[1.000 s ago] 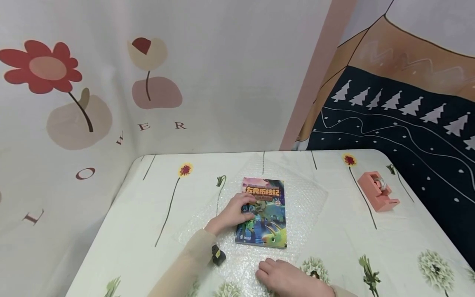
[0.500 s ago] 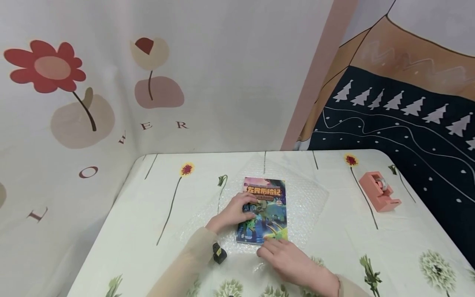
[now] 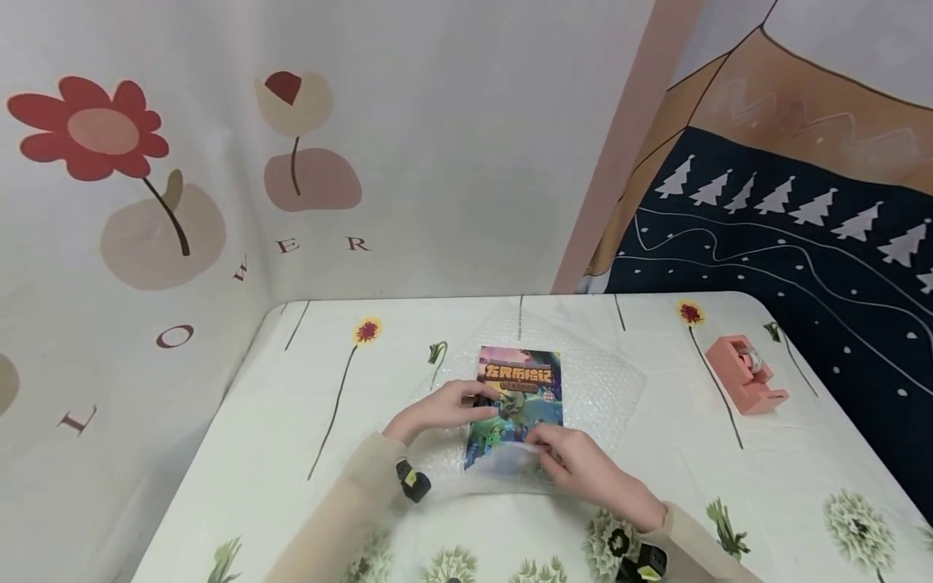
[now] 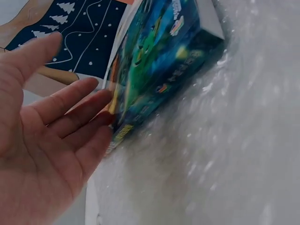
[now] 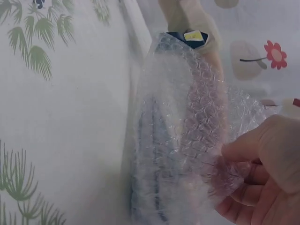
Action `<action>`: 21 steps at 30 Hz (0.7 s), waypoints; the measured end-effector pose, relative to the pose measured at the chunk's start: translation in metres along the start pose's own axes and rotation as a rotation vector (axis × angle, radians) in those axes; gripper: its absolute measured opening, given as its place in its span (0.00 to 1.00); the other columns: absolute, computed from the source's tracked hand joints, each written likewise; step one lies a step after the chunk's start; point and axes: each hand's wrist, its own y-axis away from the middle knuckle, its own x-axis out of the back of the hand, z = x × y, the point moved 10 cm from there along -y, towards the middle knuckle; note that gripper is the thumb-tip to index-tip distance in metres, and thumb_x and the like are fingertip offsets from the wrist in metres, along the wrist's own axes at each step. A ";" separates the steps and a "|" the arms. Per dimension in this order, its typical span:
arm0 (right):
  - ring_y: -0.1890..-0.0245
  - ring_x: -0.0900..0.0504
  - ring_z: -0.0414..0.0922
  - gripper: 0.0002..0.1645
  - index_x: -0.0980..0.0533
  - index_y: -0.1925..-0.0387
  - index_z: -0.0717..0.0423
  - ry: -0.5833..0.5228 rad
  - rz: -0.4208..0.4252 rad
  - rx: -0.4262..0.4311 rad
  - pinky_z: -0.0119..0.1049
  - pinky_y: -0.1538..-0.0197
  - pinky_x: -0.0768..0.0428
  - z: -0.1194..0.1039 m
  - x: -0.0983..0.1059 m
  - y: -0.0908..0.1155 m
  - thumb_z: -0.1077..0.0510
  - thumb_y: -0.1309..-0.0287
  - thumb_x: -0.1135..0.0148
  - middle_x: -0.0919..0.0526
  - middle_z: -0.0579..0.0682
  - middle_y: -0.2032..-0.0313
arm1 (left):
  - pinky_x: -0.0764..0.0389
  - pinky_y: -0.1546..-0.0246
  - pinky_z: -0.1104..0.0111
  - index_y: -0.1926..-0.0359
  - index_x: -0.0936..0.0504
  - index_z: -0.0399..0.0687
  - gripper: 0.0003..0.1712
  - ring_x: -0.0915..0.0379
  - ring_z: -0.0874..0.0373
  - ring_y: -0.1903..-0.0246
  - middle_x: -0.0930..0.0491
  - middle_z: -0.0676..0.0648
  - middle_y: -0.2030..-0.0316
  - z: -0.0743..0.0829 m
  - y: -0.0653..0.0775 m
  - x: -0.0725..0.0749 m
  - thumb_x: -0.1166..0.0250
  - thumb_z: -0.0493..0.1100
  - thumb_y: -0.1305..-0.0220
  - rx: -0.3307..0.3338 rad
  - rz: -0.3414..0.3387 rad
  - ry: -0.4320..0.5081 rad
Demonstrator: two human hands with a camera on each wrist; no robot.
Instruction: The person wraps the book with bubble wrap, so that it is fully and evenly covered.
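Note:
A book (image 3: 521, 389) with a colourful cartoon cover lies on a sheet of bubble wrap (image 3: 605, 389). My left hand (image 3: 443, 407) rests at the book's left edge, its fingertips on the cover. In the left wrist view, the fingers of that hand (image 4: 61, 122) are fairly straight beside the book's spine (image 4: 164, 89). My right hand (image 3: 583, 463) pinches the near edge of the bubble wrap, raised and folded over the lower part of the cover. In the right wrist view, the bubble wrap (image 5: 201, 108) is bunched between the thumb and fingers of my right hand (image 5: 267, 173).
A pink tape dispenser (image 3: 743, 376) with a roll of tape stands at the right of the table. The tabletop (image 3: 291, 421) has a white flower-printed cover. Printed curtains hang behind and to the left.
My right hand has moved up and away from the near edge, drawing the bubble wrap's near part over the book's lower end. My left hand has shifted slightly left along the book's edge.

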 end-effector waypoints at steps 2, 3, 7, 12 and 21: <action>0.82 0.37 0.29 0.08 0.27 0.69 0.55 -0.051 0.025 -0.037 0.24 0.80 0.33 0.007 0.001 -0.001 0.70 0.43 0.42 0.26 0.42 0.78 | 0.29 0.43 0.58 0.43 0.26 0.36 0.21 0.30 0.48 0.45 0.24 0.42 0.48 0.000 0.002 0.002 0.44 0.45 0.32 0.016 -0.016 0.008; 0.82 0.38 0.28 0.08 0.28 0.71 0.54 -0.065 0.037 -0.054 0.24 0.81 0.34 0.011 0.001 -0.001 0.69 0.42 0.42 0.28 0.41 0.80 | 0.29 0.43 0.59 0.44 0.26 0.36 0.21 0.29 0.48 0.45 0.24 0.41 0.48 0.001 0.004 0.003 0.44 0.45 0.32 0.022 -0.022 0.010; 0.83 0.41 0.29 0.10 0.30 0.75 0.53 -0.079 0.067 -0.136 0.25 0.81 0.37 0.026 0.000 -0.001 0.66 0.42 0.39 0.33 0.37 0.82 | 0.30 0.42 0.58 0.44 0.26 0.33 0.22 0.30 0.46 0.45 0.24 0.38 0.47 0.011 0.014 0.009 0.42 0.43 0.33 0.006 -0.050 0.017; 0.84 0.38 0.31 0.03 0.23 0.71 0.56 -0.145 0.084 -0.276 0.27 0.81 0.35 0.046 -0.002 0.003 0.63 0.43 0.38 0.28 0.40 0.82 | 0.34 0.40 0.52 0.44 0.27 0.30 0.24 0.32 0.44 0.44 0.26 0.36 0.46 0.026 0.027 0.012 0.39 0.42 0.36 -0.028 -0.038 0.000; 0.84 0.39 0.32 0.04 0.25 0.71 0.57 -0.146 0.096 -0.400 0.29 0.80 0.35 0.062 -0.009 0.004 0.63 0.40 0.42 0.27 0.42 0.81 | 0.30 0.44 0.54 0.45 0.25 0.33 0.31 0.31 0.44 0.44 0.25 0.38 0.46 0.029 0.027 -0.003 0.31 0.47 0.45 -0.021 -0.024 -0.200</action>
